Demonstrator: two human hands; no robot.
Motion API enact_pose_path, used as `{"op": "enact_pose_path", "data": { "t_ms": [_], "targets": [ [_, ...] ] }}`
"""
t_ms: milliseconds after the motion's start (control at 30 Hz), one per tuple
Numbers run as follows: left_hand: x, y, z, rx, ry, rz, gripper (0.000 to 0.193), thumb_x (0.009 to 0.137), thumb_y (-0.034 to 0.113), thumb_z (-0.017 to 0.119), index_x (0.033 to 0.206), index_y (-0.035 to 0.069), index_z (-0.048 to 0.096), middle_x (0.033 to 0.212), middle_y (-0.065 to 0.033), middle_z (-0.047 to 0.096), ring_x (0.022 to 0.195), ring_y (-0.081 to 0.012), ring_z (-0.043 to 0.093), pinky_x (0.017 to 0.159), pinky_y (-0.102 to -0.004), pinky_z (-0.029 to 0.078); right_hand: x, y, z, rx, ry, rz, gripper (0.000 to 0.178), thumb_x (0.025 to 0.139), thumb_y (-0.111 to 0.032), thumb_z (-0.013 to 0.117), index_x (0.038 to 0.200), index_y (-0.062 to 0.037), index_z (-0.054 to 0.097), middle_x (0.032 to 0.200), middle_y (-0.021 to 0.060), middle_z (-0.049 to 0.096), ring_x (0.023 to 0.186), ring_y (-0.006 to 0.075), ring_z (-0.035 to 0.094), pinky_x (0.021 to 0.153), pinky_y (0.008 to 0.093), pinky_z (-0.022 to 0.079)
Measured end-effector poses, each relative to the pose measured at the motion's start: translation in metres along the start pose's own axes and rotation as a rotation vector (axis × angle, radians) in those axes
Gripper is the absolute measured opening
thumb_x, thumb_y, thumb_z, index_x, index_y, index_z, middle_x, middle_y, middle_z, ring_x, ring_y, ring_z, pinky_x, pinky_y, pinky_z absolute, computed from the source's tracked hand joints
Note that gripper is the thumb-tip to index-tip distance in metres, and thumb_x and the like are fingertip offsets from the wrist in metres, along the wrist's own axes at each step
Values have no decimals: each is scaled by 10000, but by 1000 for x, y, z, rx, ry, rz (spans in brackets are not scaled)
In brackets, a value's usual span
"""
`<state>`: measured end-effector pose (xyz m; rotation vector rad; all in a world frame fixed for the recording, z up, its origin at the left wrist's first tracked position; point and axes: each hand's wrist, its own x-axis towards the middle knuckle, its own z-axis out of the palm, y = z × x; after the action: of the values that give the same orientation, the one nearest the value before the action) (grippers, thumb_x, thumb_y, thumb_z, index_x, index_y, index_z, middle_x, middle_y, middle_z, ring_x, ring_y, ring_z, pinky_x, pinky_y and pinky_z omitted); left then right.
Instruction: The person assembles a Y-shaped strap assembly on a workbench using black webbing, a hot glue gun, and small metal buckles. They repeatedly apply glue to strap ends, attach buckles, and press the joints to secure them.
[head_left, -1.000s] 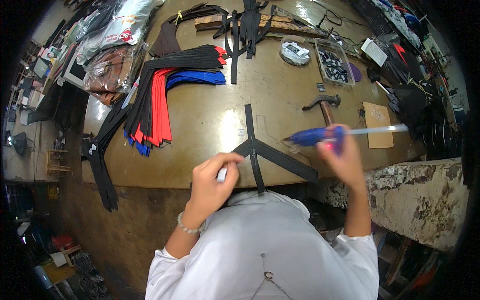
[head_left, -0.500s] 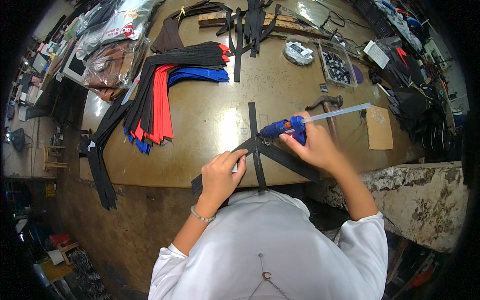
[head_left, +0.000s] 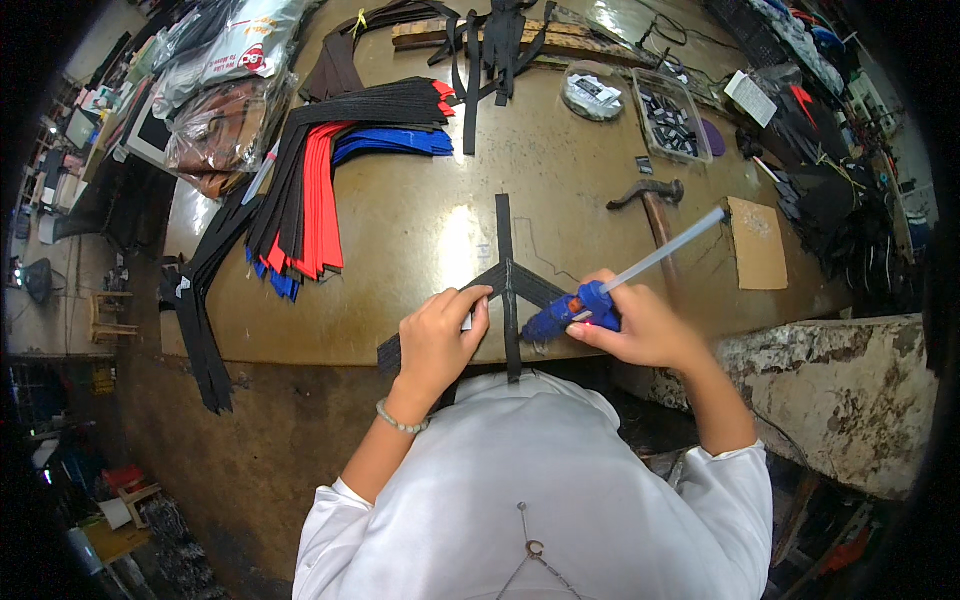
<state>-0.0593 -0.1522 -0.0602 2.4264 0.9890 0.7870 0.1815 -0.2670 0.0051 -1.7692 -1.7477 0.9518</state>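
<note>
Item: crossed black straps [head_left: 505, 285], lying flat at the near edge of the workbench [head_left: 420, 230]. Limp, light webbing, likely to slide unless pinned. I am pressing my left hand [head_left: 440, 335], fingers closed down flat, on the left diagonal arm just beside the crossing, the best holding point. I am gripping the blue glue gun [head_left: 572, 312] in my right hand [head_left: 640, 325], nozzle angling toward the straps.

head | worn fisheye | looks steeply down | near workbench [head_left: 420, 250]
</note>
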Motion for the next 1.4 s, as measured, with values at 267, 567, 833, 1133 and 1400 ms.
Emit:
{"op": "enact_pose_path", "data": {
  "t_ms": [267, 567, 833, 1133, 1400],
  "targets": [
    [11, 2, -11, -300, 68, -60, 385, 829, 13, 684, 1208, 75, 657, 678, -78, 559, 597, -170, 548, 610, -285, 476, -67, 148, -75, -357, 1359, 582, 541, 978, -491, 551, 1244, -21, 516, 1085, 226, 660, 998, 406, 637, 854, 460, 486],
    [13, 32, -21, -665, -312, -217, 661, 823, -41, 620, 1452, 80, 455, 688, -24, 489, 607, -93, 470, 615, -237, 446, -48, -19, -5, -259, 677, 124, 325, 801, -141, 745, 1115, -75, 694, 1077, 157, 683, 981, 302, 655, 856, 378, 513],
    [4, 26, -36, -726, -332, -207, 348, 935, 93, 654, 1274, 25, 615, 879, -49, 591, 751, -65, 552, 640, -211, 469, 33, -43, 60, 368, 472, -280, 150, 847, -4, 710, 996, 8, 694, 929, 99, 663, 814, 187, 667, 678, 290, 554],
    [-3, 7, -34, -1174, -242, -586, 163, 961, 103, 647, 1003, -49, 690, 828, -63, 675, 640, -72, 590, 541, -204, 476, 19, -29, 73, 1198, 402, 53, 168, 933, -41, 665, 1068, 57, 651, 902, 84, 685, 714, 101, 636, 619, 219, 542],
    [2, 10, -21, -1381, -440, -611, 164, 950, 95, 659, 1050, -32, 686, 822, -84, 682, 632, -79, 596, 526, -201, 467, 31, -26, 100, 1155, 441, -96, 152, 948, -55, 649, 1084, 13, 658, 1082, 54, 576, 924, 109, 586, 756, 235, 511]
  ]
}}
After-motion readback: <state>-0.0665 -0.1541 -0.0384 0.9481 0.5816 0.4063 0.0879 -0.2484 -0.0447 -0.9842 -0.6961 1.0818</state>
